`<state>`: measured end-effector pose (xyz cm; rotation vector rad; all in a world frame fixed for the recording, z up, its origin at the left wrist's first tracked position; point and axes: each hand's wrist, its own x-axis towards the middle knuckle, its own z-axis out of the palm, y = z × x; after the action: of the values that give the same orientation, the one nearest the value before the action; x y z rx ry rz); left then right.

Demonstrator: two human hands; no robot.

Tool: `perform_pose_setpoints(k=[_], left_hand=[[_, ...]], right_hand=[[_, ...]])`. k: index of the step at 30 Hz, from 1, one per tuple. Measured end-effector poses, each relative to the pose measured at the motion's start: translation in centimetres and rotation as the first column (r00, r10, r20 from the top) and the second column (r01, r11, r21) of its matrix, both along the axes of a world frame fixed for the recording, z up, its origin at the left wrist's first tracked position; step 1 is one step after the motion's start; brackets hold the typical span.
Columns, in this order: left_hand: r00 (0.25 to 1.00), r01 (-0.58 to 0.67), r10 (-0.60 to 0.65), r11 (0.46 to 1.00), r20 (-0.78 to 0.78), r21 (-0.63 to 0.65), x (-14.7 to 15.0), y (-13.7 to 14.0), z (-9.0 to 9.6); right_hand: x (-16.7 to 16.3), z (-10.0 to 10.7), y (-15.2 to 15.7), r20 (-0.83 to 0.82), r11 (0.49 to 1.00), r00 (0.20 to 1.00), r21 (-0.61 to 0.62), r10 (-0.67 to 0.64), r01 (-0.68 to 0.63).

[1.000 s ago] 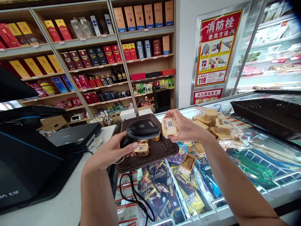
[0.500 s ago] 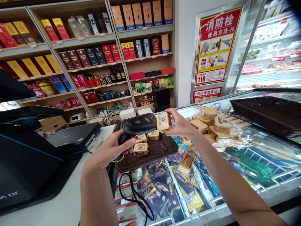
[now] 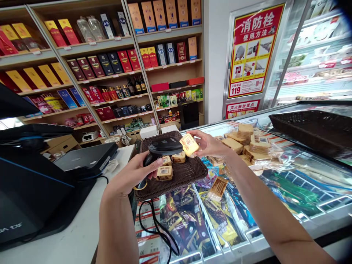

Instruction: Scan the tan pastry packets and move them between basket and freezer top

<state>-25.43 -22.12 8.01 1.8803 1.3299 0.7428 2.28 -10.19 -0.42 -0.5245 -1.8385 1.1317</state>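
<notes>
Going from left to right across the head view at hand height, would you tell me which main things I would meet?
Black machine, scanner in the left hand, wrapped package in the right hand, pile of packages, dark tray at the far right.

Head-worn view from above the near edge of the freezer [image 3: 244,249], facing forward and down. The left hand [image 3: 136,172] and right hand [image 3: 210,146] lie close, mid-view; the shelves [image 3: 176,73] stand farther off, beyond the basket's [image 3: 189,170] far edge.
</notes>
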Motion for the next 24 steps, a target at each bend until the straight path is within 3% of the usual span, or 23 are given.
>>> perform_pose_setpoints(k=[4, 7, 11, 13, 15, 18, 21, 24], left_hand=[[0.999, -0.003, 0.004, 1.000, 0.041, -0.028, 0.5, 0.0, 0.0], [0.997, -0.036, 0.038, 0.999, 0.067, -0.030, 0.5, 0.1, 0.1], [0.992, -0.088, 0.091, 0.995, 0.088, -0.037, -0.1, 0.3, 0.1], [0.990, -0.105, 0.109, 0.993, 0.088, -0.047, -0.5, 0.4, 0.1], [0.989, -0.113, 0.118, 0.992, 0.086, -0.064, -0.7, 0.4, 0.0], [0.988, -0.113, 0.120, 0.991, 0.094, -0.078, -0.9, 0.5, -0.1], [0.987, -0.115, 0.123, 0.991, 0.106, -0.071, -0.8, 0.5, -0.3], [0.984, -0.112, 0.122, 0.990, 0.128, -0.082, -0.7, 0.6, -0.3]], right_hand=[[-0.3, 0.4, -0.4, 0.047, 1.000, 0.999, 0.015, -0.004, 0.003], [-0.3, 0.9, -1.0, 0.171, 0.990, 0.979, 0.103, -0.111, 0.095], [-1.1, 0.8, -1.3, 0.526, 0.933, 0.781, 0.296, -0.337, 0.204], [-2.2, 0.0, -1.3, 0.637, 0.938, 0.695, 0.301, -0.333, 0.175], [-3.6, -1.3, -1.2, 0.684, 0.949, 0.661, 0.275, -0.308, 0.157], [-6.1, -3.3, -1.2, 0.682, 0.951, 0.662, 0.220, -0.310, 0.218], [-8.0, -4.8, -1.2, 0.604, 0.944, 0.730, 0.136, -0.320, 0.302], [-8.5, -5.1, -1.1, 0.516, 0.957, 0.807, 0.121, -0.287, 0.263]])
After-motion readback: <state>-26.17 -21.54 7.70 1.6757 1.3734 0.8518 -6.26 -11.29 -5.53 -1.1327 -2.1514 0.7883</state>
